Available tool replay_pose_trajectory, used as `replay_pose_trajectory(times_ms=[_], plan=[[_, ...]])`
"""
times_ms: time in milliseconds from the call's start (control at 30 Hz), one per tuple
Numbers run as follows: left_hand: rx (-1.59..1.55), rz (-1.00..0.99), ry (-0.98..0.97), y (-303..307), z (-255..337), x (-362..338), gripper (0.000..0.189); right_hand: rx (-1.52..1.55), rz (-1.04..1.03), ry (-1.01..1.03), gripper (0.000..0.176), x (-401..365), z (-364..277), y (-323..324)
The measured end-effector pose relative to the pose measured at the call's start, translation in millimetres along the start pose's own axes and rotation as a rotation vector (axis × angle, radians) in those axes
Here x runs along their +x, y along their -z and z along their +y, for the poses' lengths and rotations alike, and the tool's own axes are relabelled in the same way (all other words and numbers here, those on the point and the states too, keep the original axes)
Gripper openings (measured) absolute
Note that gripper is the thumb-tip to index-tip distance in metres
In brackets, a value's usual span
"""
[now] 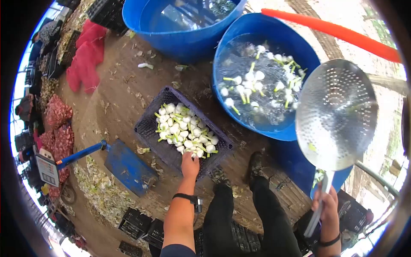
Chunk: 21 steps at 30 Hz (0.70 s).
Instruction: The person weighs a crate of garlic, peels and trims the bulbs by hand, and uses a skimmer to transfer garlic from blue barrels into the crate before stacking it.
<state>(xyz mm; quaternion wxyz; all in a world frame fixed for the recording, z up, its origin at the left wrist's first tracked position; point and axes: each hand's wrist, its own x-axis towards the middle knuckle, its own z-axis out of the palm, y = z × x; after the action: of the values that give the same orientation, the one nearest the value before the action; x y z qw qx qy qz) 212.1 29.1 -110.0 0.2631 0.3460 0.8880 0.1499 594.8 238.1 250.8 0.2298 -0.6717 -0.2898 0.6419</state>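
A purple plastic crate (150,128) on the floor holds a heap of white bulbs (184,128) with short cut green stems, like onions or young garlic. My left hand (190,165) reaches over its near side against the bulbs, fingers curled together; what they grip is hidden. Wrapped round the handle of a big metal skimmer (336,113) is my right hand (326,203). The skimmer's perforated bowl is raised at the right, beside a blue tub (217,81) of water where more such bulbs (259,77) float. A bit of green clings near the handle joint.
Another blue tub (171,36) of water stands at the back. A red bar (332,30) crosses the upper right. At left are a floor scale with a blue platform (130,167), red mesh sacks (60,128) and trimmings (100,192). Black crates (135,222) stand nearby.
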Motion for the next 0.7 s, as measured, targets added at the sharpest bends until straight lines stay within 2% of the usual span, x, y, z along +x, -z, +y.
replay_pose_trajectory(times_ms=[67,133,233,333,400,467,533,633,700], plan=[[-0.157,-0.144,0.076,36.5,21.3,-25.5,0.037,-0.171,-0.001,-0.137,0.029,0.6,-15.7,8.3],[-0.238,-0.121,0.044,58.9,41.0,-59.1,0.036,-0.241,-0.025,-0.171,0.016,-14.6,-40.7,12.2],[-0.383,-0.172,0.056,79.8,64.0,-101.7,0.035,-0.159,0.039,-0.271,0.017,-51.6,-46.3,39.9],[-0.571,-0.253,0.152,89.1,88.7,-138.5,0.034,0.03,0.118,-0.163,0.018,-105.4,-49.7,83.5],[-0.541,-0.298,0.075,97.9,104.2,-158.8,0.033,0.097,0.172,-0.112,0.016,-133.2,-46.4,112.8],[-0.509,-0.319,0.021,104.6,129.6,-167.7,0.033,0.05,0.31,-0.195,0.014,-143.4,-45.1,144.2],[-0.477,-0.411,-0.022,115.2,155.8,-179.5,0.033,-0.14,0.351,-0.148,0.013,-137.1,-29.7,196.9],[-0.504,-0.449,0.003,113.2,193.9,-194.5,0.033,-0.19,0.39,-0.254,0.007,-112.5,-16.6,254.3],[-0.533,-0.477,0.039,98.1,214.3,-203.8,0.033,-0.299,0.442,-0.424,0.014,-90.5,2.2,285.4]])
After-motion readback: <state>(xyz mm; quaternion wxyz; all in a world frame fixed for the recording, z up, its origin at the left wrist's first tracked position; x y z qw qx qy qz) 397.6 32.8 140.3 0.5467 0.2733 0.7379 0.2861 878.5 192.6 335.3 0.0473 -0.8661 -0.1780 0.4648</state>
